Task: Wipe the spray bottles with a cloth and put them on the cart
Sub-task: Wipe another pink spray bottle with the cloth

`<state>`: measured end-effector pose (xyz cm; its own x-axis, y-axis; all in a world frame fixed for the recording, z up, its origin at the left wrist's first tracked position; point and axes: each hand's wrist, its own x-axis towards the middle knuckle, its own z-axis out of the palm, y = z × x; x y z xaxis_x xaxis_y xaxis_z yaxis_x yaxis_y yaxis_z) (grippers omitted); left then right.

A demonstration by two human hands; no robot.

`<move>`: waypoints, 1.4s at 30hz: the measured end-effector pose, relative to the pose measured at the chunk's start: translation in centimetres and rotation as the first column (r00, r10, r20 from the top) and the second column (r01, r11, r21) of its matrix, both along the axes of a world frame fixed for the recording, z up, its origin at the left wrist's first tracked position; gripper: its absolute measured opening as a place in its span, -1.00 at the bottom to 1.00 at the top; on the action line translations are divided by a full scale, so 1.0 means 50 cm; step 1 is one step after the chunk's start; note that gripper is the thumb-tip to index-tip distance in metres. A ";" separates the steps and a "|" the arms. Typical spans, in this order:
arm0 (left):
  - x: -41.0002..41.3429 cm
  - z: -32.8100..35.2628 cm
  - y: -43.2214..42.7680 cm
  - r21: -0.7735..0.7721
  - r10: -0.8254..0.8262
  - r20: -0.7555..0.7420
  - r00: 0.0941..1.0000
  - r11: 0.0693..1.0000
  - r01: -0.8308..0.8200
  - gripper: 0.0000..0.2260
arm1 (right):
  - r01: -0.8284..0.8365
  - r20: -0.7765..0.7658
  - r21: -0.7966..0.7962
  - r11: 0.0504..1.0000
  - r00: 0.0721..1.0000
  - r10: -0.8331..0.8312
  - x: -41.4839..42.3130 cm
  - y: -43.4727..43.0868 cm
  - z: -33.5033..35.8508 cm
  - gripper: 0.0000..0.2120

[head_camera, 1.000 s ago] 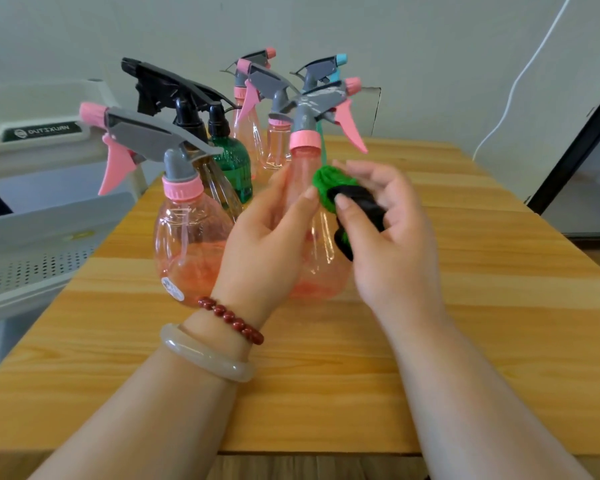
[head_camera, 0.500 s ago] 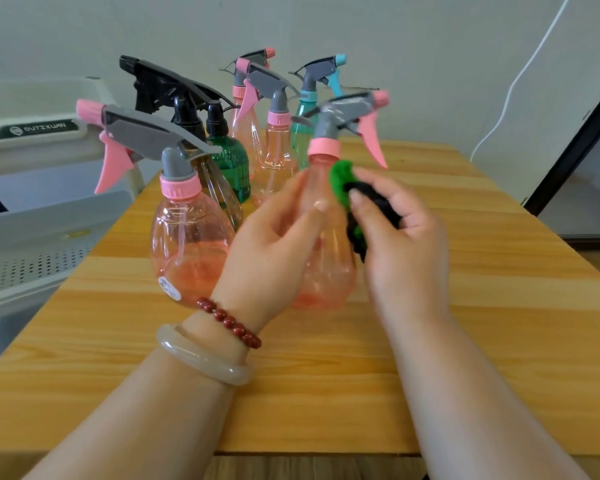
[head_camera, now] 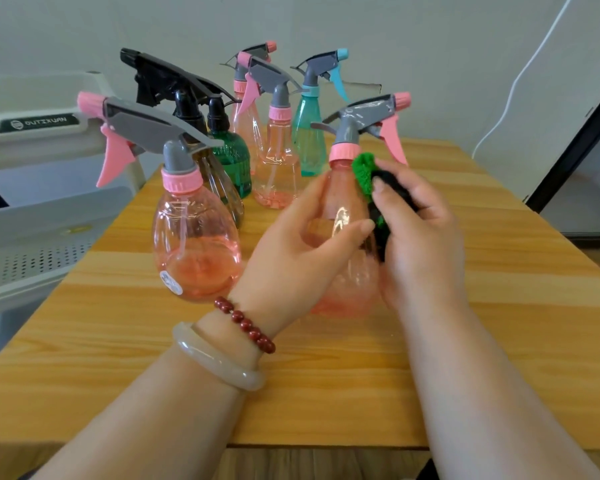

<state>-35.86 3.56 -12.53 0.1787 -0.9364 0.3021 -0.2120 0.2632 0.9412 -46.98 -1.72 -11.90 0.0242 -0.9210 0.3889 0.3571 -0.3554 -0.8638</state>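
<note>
We see first the wooden table (head_camera: 499,289), which fills most of the view. At its left side stands the white cart (head_camera: 49,216), with a perforated shelf; no bottle is visible on it.

On the far left part of the table stands a group of spray bottles. The nearest one is a round pink bottle (head_camera: 194,251) with a grey and pink trigger. Behind it are a dark bottle (head_camera: 231,202) and a green bottle (head_camera: 231,157), both with black triggers, then two more pink bottles (head_camera: 278,168) and a teal bottle (head_camera: 309,140) with a blue trigger.

The held pink bottle (head_camera: 340,206) is in front of this group, near the middle of the table, roughly upright. We cannot tell if its bottom touches the wood.

The left hand (head_camera: 291,258) grips this bottle from the left, its fingers and thumb curled around the body. The right hand (head_camera: 423,237) pinches the cloth (head_camera: 362,168), which is green and black, and presses it against the right side of the bottle, just under the pink collar.

On the left wrist we see a pale bangle (head_camera: 215,358) and a bracelet of red beads (head_camera: 245,323).
</note>
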 end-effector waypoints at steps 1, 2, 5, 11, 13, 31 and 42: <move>-0.002 -0.001 0.002 -0.005 0.006 -0.009 1.000 1.000 -0.006 -0.56 | -0.021 0.014 0.029 0.999 1.000 0.020 0.000 -0.001 0.001 -0.74; -0.002 0.001 0.002 -0.021 0.017 -0.048 0.999 1.000 -0.018 -0.59 | -0.039 0.005 0.028 0.999 0.999 0.039 0.000 0.000 0.001 -0.73; 0.009 0.001 -0.004 -0.052 0.090 -0.221 0.971 0.993 -0.104 -0.50 | -0.102 -0.049 -0.063 0.993 0.994 0.099 0.009 0.013 0.003 -0.72; 0.006 0.004 0.005 -0.057 -0.086 -0.269 0.959 0.996 0.074 -0.60 | -0.112 0.047 0.053 0.992 0.993 0.109 0.004 0.010 0.012 -0.74; 0.001 0.007 0.009 -0.040 -0.139 -0.157 0.978 0.990 0.134 -0.58 | -0.106 0.098 0.155 0.982 0.991 0.092 0.000 0.010 0.013 -0.74; 0.012 -0.010 -0.005 -0.082 -0.008 -0.095 0.995 0.997 0.000 -0.21 | -0.090 -0.101 -0.152 0.984 0.992 0.076 0.005 0.016 0.017 -0.68; 0.009 -0.010 -0.009 -0.098 -0.031 -0.194 0.980 0.995 0.012 -0.37 | -0.096 -0.080 -0.127 0.987 0.993 0.086 -0.006 -0.006 0.012 -0.75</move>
<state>-35.41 3.09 -13.04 0.2232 -0.9091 0.3517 -0.0200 0.3564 0.9341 -47.29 -2.02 -11.30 0.1384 -0.8550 0.4998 0.3301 -0.4360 -0.8372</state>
